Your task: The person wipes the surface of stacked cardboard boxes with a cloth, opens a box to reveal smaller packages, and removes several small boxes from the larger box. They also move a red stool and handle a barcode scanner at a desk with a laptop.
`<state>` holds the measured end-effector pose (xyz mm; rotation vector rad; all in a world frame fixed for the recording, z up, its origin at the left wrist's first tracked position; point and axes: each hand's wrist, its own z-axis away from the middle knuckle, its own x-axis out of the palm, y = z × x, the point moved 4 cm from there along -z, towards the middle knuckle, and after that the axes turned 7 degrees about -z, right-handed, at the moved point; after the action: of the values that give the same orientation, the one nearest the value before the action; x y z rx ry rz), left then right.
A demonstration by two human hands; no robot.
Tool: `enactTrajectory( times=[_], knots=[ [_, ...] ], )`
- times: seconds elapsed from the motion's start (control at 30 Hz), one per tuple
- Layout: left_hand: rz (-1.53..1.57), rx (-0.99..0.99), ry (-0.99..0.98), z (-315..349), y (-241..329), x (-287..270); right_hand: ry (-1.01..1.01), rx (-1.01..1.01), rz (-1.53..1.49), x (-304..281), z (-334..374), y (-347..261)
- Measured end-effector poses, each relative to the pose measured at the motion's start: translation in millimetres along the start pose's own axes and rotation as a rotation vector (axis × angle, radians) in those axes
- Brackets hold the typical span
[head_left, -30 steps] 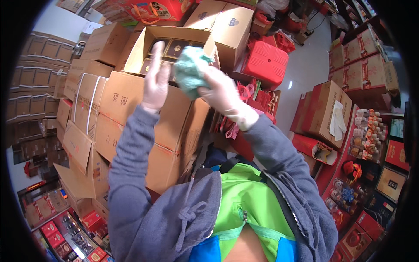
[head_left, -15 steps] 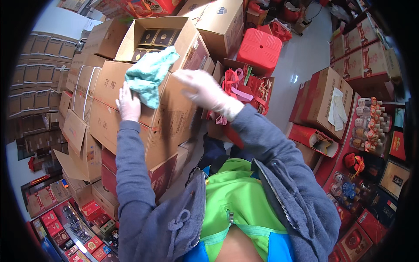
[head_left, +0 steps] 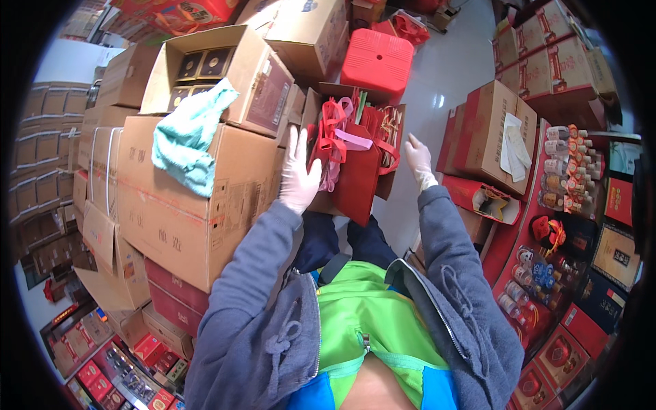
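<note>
Between my two gloved hands stands an open cardboard box [head_left: 311,113] full of red gift bags [head_left: 359,171] with red and pink ribbon handles. My left hand [head_left: 298,174], in a white glove, is at the box's left side with fingers stretched and nothing in them. On the right, my right hand [head_left: 419,160] hovers off the box's right side, fingers extended and holding nothing. A turquoise cloth [head_left: 188,140] lies draped over the corner of a large brown carton [head_left: 164,198], left of my left hand.
Behind the cloth, an open carton [head_left: 263,89] holds dark boxes. A red plastic stool [head_left: 377,63] stands beyond the gift bags. To the right are a carton with papers [head_left: 492,137] and a red shelf of small bottles [head_left: 567,167]. Stacked cartons [head_left: 55,157] line the left.
My left hand has left the turquoise cloth and moved right to the box of gift bags. My right hand has swung right, to the box's other side. The view has shifted right.
</note>
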<state>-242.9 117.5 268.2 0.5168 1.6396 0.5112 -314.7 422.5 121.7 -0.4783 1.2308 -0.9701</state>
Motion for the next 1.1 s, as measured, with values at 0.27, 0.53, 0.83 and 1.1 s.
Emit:
enactTrajectory(
  times=[0.27,0.53,0.83,1.1],
  knots=[
    [-0.086,-0.794,-0.374,-1.8,-218.4,173.6,0.027,0.313,0.097,22.1,-4.9,114.7],
    [-0.061,-0.979,-0.492,3.7,-317.9,239.6,-0.053,0.417,0.250,72.9,-64.9,202.5],
    [0.014,-0.801,-0.557,38.7,-389.4,287.9,-0.128,0.466,-0.062,151.4,-105.4,305.4],
    [-0.270,-0.741,-0.629,47.7,-385.7,305.7,-0.186,0.512,-0.211,167.8,-116.6,353.6]
  ],
)
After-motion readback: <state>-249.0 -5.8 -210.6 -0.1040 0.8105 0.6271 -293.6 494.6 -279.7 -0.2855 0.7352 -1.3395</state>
